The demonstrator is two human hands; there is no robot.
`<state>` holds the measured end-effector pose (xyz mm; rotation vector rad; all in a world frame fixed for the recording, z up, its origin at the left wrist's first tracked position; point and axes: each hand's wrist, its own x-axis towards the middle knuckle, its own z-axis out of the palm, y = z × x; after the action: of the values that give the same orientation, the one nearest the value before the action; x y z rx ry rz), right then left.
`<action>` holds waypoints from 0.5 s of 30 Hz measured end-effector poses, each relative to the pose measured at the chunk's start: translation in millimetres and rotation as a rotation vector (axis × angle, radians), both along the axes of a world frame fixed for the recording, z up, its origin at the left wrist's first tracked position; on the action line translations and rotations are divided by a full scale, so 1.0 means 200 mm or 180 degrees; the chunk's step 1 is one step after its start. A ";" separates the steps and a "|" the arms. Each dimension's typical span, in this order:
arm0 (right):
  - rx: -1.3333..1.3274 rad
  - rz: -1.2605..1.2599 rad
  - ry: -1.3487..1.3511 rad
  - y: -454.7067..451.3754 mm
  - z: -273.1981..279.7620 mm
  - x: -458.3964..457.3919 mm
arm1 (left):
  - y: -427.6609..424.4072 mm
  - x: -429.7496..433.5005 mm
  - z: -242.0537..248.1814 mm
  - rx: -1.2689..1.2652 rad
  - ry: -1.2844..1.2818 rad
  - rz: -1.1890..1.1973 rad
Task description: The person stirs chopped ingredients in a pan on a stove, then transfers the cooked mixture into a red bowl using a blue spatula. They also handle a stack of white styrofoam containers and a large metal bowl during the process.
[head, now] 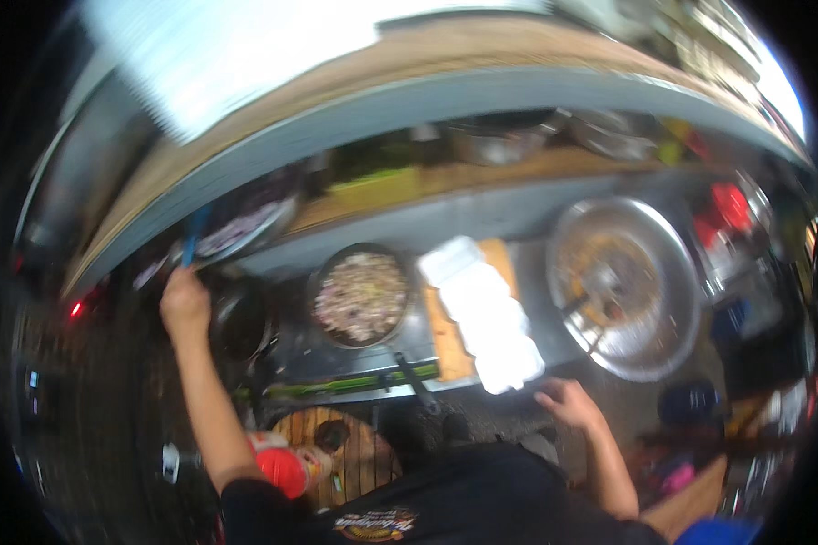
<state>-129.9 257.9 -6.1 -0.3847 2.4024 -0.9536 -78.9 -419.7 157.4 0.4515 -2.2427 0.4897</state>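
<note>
My left hand (185, 300) reaches out to the far left, closed around a blue handle (192, 235) whose far end is blurred. Beside it stands a metal bowl (273, 228) holding chopped, purplish food. A frying pan (361, 296) full of diced pieces sits on the metal counter, its dark handle pointing towards me. White foam containers (487, 317) lie in an overlapping row on a wooden board (450, 347). Just off their near end, my right hand (572, 403) hovers with fingers slightly bent and nothing visible in it.
A large steel basin (675, 327) with brown residue and a utensil stands at the right. A raised shelf edge (450, 95) crosses the far side. Near me are a round slatted wooden top (361, 470) and a red-lidded container (283, 471). A dark pan (242, 323) sits left.
</note>
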 end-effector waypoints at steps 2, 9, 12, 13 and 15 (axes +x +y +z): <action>0.0269 0.0001 -0.0544 0.04 0.02 -0.02 | -0.05 0.02 -0.10 0.0990 -0.0306 0.0522; -0.0457 -0.0043 0.0244 0.21 -0.08 -0.02 | 0.41 0.13 -0.03 0.1642 0.0644 -0.0558; -0.0962 -0.0060 0.0498 0.33 -0.12 0.01 | 1.06 0.04 -0.28 0.2291 0.1450 -0.1990; -0.1067 -0.0053 0.0508 0.39 -0.12 0.02 | 1.31 -0.04 -0.41 0.2946 0.1095 -0.2275; -0.1610 -0.0244 0.0563 0.54 -0.12 0.05 | 1.86 -0.17 -0.72 0.3928 0.0228 -0.2610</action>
<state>-119.1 365.7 -30.1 -0.5808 2.3171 -1.6273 -112.6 -48.2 13.8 0.0726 -2.1693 -1.3491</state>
